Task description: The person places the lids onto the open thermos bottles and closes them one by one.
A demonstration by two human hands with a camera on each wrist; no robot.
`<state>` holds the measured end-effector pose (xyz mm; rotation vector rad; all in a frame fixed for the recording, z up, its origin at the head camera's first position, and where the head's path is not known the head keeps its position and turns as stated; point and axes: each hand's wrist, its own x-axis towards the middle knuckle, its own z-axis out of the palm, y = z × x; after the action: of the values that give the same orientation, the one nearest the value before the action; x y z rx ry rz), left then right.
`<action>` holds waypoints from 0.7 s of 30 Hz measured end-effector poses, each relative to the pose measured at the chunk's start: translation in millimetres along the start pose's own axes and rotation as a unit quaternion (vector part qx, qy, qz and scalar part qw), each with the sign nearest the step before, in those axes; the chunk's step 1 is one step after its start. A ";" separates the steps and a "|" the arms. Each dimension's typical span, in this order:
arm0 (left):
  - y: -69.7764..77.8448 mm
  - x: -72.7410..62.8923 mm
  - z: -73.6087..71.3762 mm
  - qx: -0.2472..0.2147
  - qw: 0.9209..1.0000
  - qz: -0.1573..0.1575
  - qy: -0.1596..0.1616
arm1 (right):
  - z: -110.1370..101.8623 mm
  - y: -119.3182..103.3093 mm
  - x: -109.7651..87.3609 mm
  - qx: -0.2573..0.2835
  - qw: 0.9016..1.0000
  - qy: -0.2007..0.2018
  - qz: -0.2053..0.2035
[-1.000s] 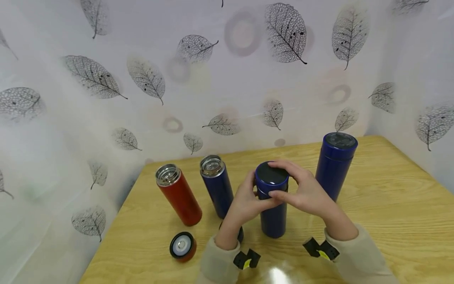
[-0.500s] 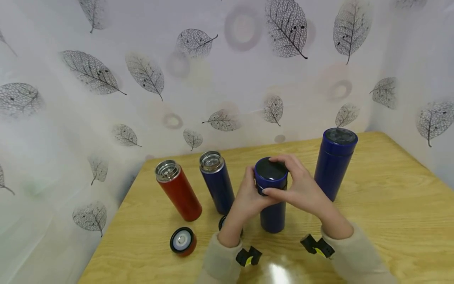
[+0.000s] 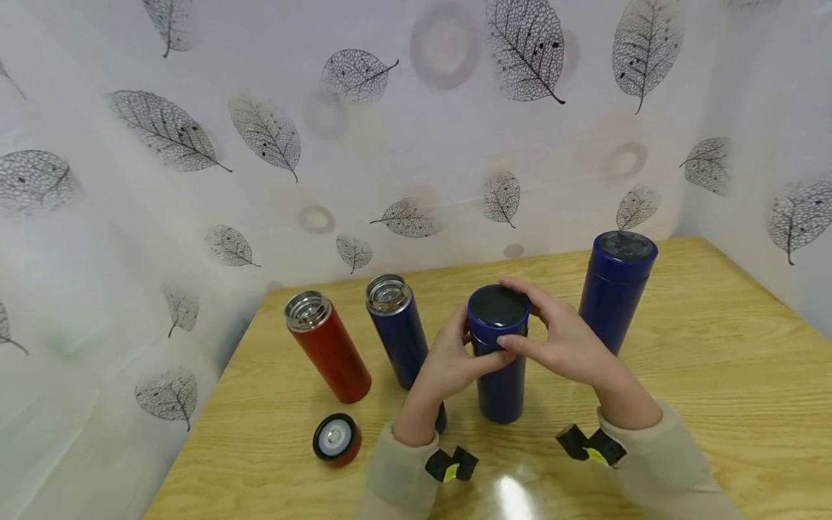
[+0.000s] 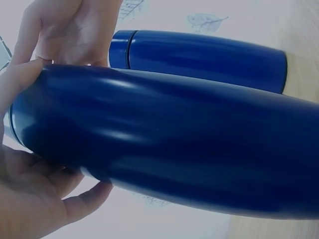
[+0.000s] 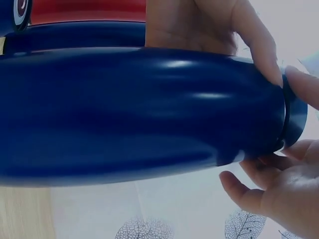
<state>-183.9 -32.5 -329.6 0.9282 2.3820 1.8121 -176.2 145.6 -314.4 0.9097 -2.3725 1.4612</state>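
A dark blue thermos (image 3: 500, 397) stands upright on the table in front of me, its black-topped lid (image 3: 499, 306) in place. My left hand (image 3: 448, 365) grips the body just under the lid, thumb across the near side. With thumb and fingers spread around the rim, my right hand (image 3: 559, 339) holds the lid. In the right wrist view a dark seam separates the lid (image 5: 297, 117) from the body (image 5: 124, 114), and the right fingers (image 5: 294, 194) curl around that end. The left wrist view shows the long blue side (image 4: 164, 134) between both hands.
Left of it stand an open red thermos (image 3: 328, 357) and an open blue thermos (image 3: 398, 339). A red lid (image 3: 336, 439) lies upturned before them; another dark lid (image 3: 441, 417) is mostly hidden behind my left wrist. A capped blue thermos (image 3: 614, 296) stands at right. Leaf-patterned sheeting (image 3: 403, 144) encloses the table.
My right thumb and fingers have shifted around the lid's rim, the thumb moving rightward. My left hand keeps its grip on the body. The head view has tilted slightly upward, then downward little by little.
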 end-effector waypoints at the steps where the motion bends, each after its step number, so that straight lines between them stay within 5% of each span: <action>1: -0.2 0.2 0.4 0.003 1.000 -0.002 0.005 | 0.3 -0.4 0.2 -0.004 1.000 0.006 0.005; 13: -4.1 0.4 11.3 0.028 0.994 -0.052 0.088 | 11.2 -9.6 1.3 -0.047 0.996 0.067 0.043; 17: -2.9 -0.3 10.7 0.019 0.996 -0.053 0.073 | 11.2 -9.7 0.7 -0.045 0.997 0.052 0.033; 21: -3.5 -1.3 5.4 -0.008 0.999 -0.040 0.022 | 10.0 -7.7 -0.6 -0.021 0.999 0.015 0.019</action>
<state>-182.4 -28.9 -334.9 0.7882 2.3896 1.8390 -169.7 134.7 -313.9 0.8303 -2.4020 1.4239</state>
